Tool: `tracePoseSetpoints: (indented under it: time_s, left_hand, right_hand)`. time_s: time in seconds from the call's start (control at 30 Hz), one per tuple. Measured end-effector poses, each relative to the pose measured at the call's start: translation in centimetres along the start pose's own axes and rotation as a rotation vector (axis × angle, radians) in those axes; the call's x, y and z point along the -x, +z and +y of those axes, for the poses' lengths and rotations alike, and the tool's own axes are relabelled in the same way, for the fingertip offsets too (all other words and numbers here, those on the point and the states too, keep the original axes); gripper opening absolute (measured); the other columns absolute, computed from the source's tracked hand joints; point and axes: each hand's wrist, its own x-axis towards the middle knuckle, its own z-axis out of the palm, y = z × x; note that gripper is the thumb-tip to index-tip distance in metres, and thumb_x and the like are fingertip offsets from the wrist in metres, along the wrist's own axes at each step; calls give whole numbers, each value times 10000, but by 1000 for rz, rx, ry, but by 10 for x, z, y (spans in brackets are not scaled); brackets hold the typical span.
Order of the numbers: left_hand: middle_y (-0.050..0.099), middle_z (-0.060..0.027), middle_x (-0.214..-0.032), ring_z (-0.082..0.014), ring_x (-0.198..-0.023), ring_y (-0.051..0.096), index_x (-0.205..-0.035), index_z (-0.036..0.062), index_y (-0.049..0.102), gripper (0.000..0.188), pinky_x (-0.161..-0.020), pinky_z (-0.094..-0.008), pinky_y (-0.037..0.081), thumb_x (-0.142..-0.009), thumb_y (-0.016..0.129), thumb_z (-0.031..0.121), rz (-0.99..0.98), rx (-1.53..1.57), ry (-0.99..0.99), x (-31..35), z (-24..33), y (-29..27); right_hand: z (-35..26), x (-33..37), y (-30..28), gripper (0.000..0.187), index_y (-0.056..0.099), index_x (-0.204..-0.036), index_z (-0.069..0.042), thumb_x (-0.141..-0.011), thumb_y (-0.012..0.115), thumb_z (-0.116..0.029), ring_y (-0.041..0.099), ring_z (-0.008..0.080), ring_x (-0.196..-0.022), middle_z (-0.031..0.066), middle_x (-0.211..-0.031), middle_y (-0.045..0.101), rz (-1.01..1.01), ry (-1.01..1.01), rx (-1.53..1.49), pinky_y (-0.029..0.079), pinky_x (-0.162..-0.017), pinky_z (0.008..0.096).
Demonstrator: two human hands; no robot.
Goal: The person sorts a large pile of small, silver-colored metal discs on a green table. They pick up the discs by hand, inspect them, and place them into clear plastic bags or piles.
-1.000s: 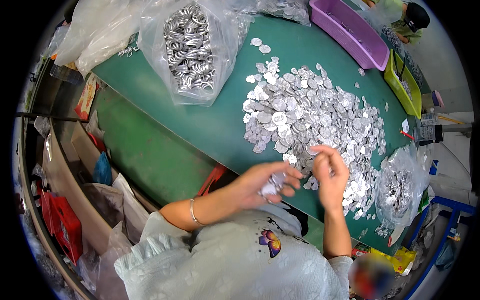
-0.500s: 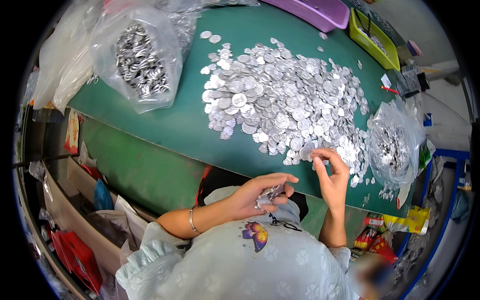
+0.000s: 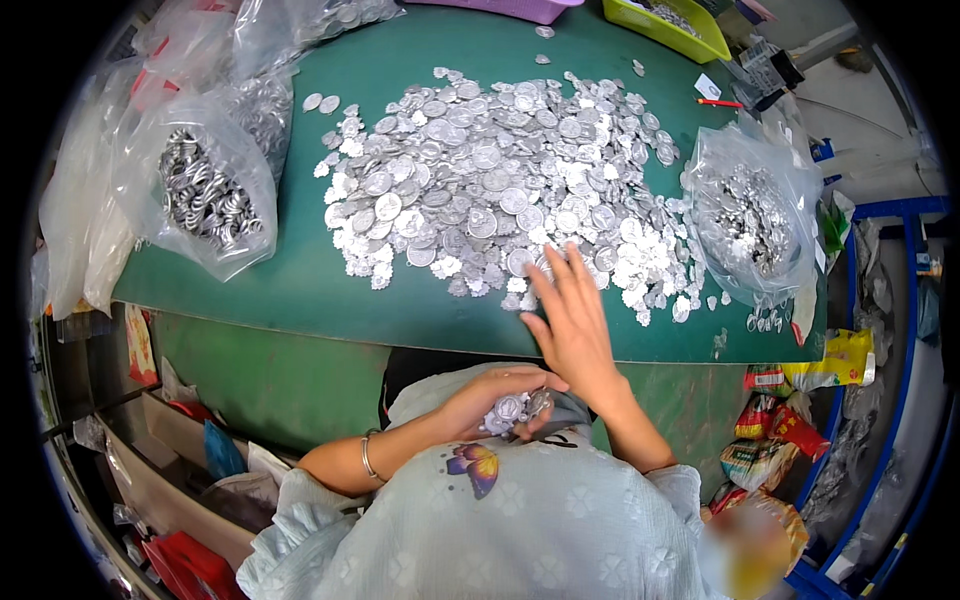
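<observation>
A broad pile of silver metal medallions (image 3: 470, 165), some round and some with scalloped edges, lies spread over the green table. My right hand (image 3: 580, 335) is at the near edge of this pile, fingers stretched out and apart, with the fingertips over or touching the nearest pieces. Close to my body, below the table edge, my left hand (image 3: 475, 402) is cupped around several silver medallions (image 3: 508, 412). The fingers curl round them, and part of the handful is hidden. A metal bangle (image 3: 369, 455) circles my left wrist.
Clear plastic bags of metal rings (image 3: 210, 190) stand on the table's left, and another bag of silver parts (image 3: 745, 215) on its right. A purple tray (image 3: 520, 8) and a yellow-green basket (image 3: 670, 30) are at the back. Bright packets (image 3: 765, 440) sit right of me, beside blue shelving (image 3: 850, 290).
The view has shifted. My right hand has gone from a pinched pose to stretched fingers, reaching left along the pile's near edge. My left hand still holds its medallions.
</observation>
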Motion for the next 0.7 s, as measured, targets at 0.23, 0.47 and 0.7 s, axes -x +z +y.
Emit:
tracePoseSetpoints:
  time_s: [0.23,0.47,0.7]
  left_hand:
    - [487,-56,-677,-113,-537,438,-1153,13,553,298,-467,-235,365,-969,462,229,-143,-2,26,-3,-3,-4]
    - [574,-93,-915,-150,-738,543,-1201,5,538,292,-558,-271,437,-927,501,100,32,107,56,-10,-10,-5]
    - [555,-116,-1119,-191,-984,578,-1336,-1,407,434,-667,-294,492,-918,477,91,-243,294,249,-21,-8,-22]
  right_hand:
    - [21,0,-11,310,626,-1046,-19,-741,681,-20,511,318,-1159,132,-1159,593,151,-82,-292,389,-989,423]
    - [49,-47,-17,203,638,-975,-36,-772,638,-26,529,293,-1041,67,-1037,635,211,-126,171,337,-961,443]
    - [55,-47,-28,135,641,-912,-49,-780,645,-21,586,233,-841,60,-866,632,406,-70,-22,325,-949,374]
